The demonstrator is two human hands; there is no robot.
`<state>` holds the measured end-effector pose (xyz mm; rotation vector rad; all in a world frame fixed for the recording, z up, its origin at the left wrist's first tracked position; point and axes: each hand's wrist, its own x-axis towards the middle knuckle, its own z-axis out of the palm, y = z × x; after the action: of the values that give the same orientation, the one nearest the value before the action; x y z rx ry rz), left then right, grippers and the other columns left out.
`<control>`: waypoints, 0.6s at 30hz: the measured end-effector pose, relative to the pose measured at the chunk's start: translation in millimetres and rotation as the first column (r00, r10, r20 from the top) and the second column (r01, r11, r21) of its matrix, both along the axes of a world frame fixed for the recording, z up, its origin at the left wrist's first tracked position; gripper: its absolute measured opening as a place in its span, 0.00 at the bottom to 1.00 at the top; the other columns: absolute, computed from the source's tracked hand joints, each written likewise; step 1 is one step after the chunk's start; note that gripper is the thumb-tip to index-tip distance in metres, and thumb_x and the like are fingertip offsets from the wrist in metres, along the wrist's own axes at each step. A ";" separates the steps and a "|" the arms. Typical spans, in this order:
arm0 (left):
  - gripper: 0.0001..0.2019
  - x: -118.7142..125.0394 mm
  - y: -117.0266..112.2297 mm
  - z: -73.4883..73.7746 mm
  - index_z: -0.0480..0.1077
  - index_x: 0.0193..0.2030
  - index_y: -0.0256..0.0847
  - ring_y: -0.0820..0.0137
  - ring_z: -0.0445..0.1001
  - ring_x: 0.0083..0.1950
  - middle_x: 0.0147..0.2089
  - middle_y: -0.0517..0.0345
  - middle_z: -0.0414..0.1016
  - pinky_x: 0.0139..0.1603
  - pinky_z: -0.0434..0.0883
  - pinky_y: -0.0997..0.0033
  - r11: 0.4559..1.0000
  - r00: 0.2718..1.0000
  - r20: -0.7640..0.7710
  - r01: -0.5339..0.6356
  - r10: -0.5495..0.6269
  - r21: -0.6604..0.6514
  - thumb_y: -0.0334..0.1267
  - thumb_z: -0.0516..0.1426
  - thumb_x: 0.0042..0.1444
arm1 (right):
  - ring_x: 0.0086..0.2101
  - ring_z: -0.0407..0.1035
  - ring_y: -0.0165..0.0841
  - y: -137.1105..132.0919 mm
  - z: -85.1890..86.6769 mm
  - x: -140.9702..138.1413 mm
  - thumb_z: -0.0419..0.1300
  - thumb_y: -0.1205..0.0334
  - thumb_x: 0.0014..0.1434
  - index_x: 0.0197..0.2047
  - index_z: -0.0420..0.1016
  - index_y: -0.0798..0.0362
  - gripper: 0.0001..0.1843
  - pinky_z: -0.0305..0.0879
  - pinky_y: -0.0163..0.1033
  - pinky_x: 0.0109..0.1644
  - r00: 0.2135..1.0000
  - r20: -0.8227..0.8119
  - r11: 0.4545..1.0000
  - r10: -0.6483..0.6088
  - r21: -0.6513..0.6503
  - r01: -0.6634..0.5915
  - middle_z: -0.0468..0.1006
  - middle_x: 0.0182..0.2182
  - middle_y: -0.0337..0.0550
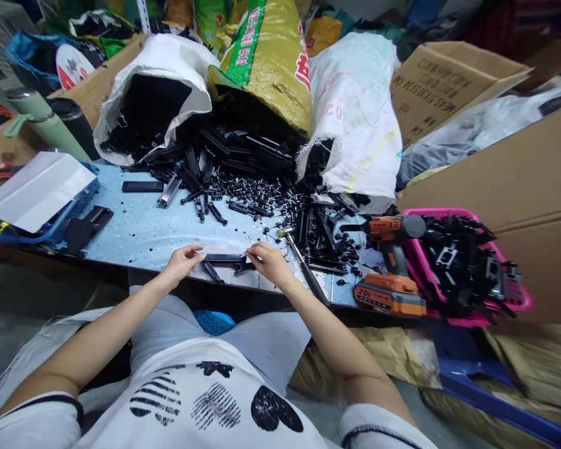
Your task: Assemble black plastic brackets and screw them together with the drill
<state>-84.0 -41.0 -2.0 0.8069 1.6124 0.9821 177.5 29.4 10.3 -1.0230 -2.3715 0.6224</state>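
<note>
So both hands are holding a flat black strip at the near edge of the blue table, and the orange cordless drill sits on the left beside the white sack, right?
Not quite. In the head view the orange cordless drill stands on the right, next to the pink basket of black parts. The rest holds: the left hand and right hand hold a flat black strip at the near edge of the blue table.
</note>
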 end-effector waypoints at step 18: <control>0.28 44.7 18.6 -15.4 0.58 0.61 0.26 0.56 0.65 0.52 0.56 0.36 0.64 0.49 0.61 0.60 0.424 0.023 -0.988 0.905 -0.151 -0.044 0.48 0.48 0.62 | 0.46 0.65 0.39 2.0 -41.0 31.3 0.52 0.43 0.60 0.56 0.67 0.51 0.28 0.60 0.44 0.48 0.919 0.379 0.966 0.111 0.177 -0.190 0.70 0.48 0.53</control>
<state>-39.3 -22.4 -17.5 2.8018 1.3610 0.2486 208.7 31.4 -30.7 -0.9309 -2.7918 0.2343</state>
